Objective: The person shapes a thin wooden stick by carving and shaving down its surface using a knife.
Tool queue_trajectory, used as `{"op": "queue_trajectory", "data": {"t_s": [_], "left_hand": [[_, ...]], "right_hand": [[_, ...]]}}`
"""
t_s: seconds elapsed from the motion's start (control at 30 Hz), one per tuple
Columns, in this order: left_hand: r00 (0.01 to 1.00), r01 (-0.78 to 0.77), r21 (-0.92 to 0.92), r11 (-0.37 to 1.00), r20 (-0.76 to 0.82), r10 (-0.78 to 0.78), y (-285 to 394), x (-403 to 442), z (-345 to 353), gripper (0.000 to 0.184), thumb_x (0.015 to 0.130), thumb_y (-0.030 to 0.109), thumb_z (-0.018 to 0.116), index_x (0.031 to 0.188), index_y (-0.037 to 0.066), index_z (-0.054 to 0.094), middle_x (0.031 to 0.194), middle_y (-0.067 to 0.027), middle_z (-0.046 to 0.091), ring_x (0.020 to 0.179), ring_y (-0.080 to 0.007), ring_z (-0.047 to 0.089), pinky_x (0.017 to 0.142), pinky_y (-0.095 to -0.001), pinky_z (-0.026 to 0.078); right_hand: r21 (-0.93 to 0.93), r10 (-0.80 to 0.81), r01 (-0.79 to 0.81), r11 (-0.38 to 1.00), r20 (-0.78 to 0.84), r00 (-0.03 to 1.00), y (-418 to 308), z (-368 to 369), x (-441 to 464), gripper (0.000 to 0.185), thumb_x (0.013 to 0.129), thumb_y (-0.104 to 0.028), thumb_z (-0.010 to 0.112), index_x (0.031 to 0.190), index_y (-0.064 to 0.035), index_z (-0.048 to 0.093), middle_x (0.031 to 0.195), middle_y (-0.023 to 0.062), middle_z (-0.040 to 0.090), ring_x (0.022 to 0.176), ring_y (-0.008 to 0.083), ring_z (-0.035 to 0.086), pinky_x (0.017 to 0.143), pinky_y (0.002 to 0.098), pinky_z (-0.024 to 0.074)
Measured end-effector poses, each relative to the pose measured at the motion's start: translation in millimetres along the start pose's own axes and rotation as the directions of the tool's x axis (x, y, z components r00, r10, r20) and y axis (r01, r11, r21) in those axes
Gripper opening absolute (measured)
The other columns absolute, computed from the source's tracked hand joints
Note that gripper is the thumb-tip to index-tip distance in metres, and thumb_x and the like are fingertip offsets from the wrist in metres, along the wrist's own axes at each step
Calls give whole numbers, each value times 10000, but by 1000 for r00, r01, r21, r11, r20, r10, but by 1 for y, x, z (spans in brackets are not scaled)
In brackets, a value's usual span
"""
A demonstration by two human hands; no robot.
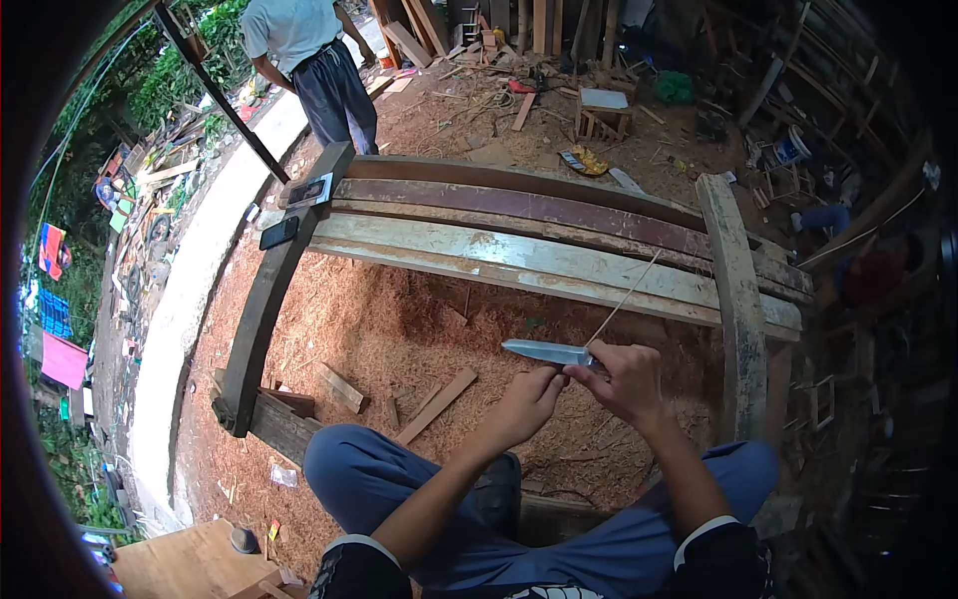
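My right hand (629, 381) is closed around the handle of a knife (547, 351), whose broad pale blade points left. My left hand (534, 396) is closed right beside it, its fingertips close to my right thumb. A thin wooden stick (627, 299) slants up and right from behind the knife's base; its line runs down to my left fingertips, where its lower end is hidden. Both hands are above my lap, in front of the wooden bench frame.
Long boards (499, 258) lie across the frame between a left beam (261, 324) and a right post (736, 299). Two phone-like objects rest on the left beam. Shavings and wood offcuts (439, 404) cover the ground. Another person (319, 80) stands at the upper left.
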State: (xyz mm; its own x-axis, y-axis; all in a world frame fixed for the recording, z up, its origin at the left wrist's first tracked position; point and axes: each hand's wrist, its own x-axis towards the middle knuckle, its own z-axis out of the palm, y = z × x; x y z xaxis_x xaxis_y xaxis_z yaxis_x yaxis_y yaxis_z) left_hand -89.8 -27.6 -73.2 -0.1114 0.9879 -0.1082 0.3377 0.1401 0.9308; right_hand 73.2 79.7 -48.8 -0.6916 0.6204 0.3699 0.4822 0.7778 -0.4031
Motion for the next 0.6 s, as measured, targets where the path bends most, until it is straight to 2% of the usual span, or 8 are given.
{"op": "queue_trajectory", "data": {"t_s": [0.07,0.2,0.3,0.33,0.43,0.47,0.57,0.6], "left_hand": [[1000,-7,-56,998,-10,6,9,2,1,266,1027,216,482,1025,-30,584,767,-121,580,719,-199,569,668,-360,453],[999,45,-95,994,-10,-46,15,5,-5,292,1046,262,473,1030,-3,596,705,-38,505,667,-117,493,609,-300,418],[996,12,-200,980,-87,-30,7,6,-4,287,1053,269,467,1048,20,609,685,25,445,629,-60,419,568,-254,369],[990,9,-216,976,-134,-38,2,8,-3,281,1054,270,467,1068,25,605,683,32,440,614,-53,404,550,-246,356],[961,16,-293,956,-261,-96,-6,11,-4,291,1057,276,467,1130,23,588,678,36,439,594,-48,391,527,-240,346],[946,32,-339,940,-292,-138,-5,11,-5,309,1058,280,467,1152,9,580,677,25,448,606,-58,406,540,-250,362],[942,81,-424,902,-262,-208,1,12,-12,355,1059,274,465,1242,-18,551,707,20,456,631,-55,409,552,-249,365],[948,97,-419,903,-239,-212,4,12,-14,358,1058,269,467,1257,-17,549,715,19,459,634,-53,409,553,-248,365]], "right_hand": [[9,38,-38,999,30,999,1,4,-2,436,908,-512,620,748,-107,613,553,78,581,510,264,623,504,391,473],[87,265,-265,960,15,964,0,-18,6,474,962,-508,538,784,-81,637,557,87,581,531,298,625,520,406,466],[148,506,-497,855,-25,862,17,-30,10,495,976,-516,513,824,-68,659,564,93,581,550,309,630,530,421,457],[116,601,-597,794,-5,799,19,-37,12,551,948,-581,530,864,-57,678,569,103,584,564,307,637,551,428,448],[-118,636,-627,770,208,743,26,-46,13,616,889,-653,571,857,-48,677,569,101,588,590,302,648,580,418,453],[-139,629,-617,774,277,727,27,-46,11,658,806,-696,642,841,-40,668,597,99,615,637,303,668,629,422,471],[-330,492,-387,861,351,797,47,-23,-14,625,773,-660,694,844,-40,668,660,110,654,697,311,684,672,436,487],[-363,511,-377,852,422,749,49,-24,-14,594,760,-619,722,861,-37,668,726,135,680,742,328,692,708,461,494]]}}
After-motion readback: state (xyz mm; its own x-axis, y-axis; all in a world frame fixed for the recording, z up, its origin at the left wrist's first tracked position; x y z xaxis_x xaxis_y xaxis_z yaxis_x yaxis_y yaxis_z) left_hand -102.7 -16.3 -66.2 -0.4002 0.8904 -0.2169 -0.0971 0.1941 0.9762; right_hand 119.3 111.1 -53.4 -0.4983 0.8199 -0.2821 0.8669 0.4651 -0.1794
